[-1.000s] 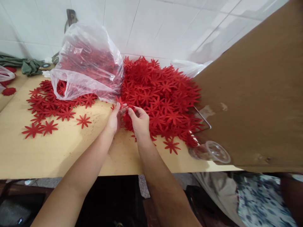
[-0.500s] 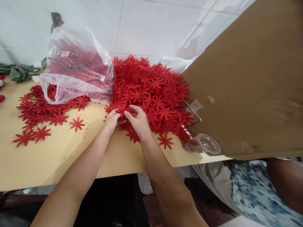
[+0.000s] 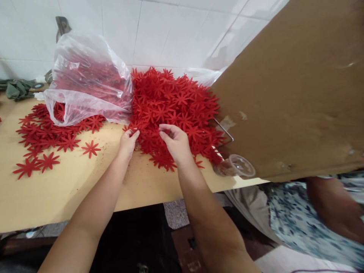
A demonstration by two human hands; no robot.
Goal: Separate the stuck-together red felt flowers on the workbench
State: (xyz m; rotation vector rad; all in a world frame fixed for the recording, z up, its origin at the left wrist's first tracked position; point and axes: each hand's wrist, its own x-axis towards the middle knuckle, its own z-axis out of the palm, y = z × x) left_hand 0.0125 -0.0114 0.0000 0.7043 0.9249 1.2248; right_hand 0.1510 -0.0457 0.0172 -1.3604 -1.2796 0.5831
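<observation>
A large heap of red star-shaped flower cutouts [image 3: 170, 104] lies on the table, its petals thin and many-pointed. At the heap's front left edge is my left hand [image 3: 128, 142], thumb and fingertips pressed together; whatever is between them is too small to make out. My right hand [image 3: 178, 142] is over the front of the heap, with its fingers curved and a small gap between thumb and forefinger. The two hands are apart. Below the right wrist, one loose cutout [image 3: 199, 163] is partly covered by the forearm.
A clear plastic bag [image 3: 91, 76] full of red cutouts stands left of the heap, above a second pile [image 3: 42, 129]. A tall cardboard sheet [image 3: 298, 94] borders the right, near a clear plastic cup [image 3: 241, 165] and metal wire [image 3: 226, 131]. Another person's arm [image 3: 335, 208] shows beyond.
My hands have separated from close together over the heap's front edge: the right moved right, the left slightly left. The view has shifted a little to the right.
</observation>
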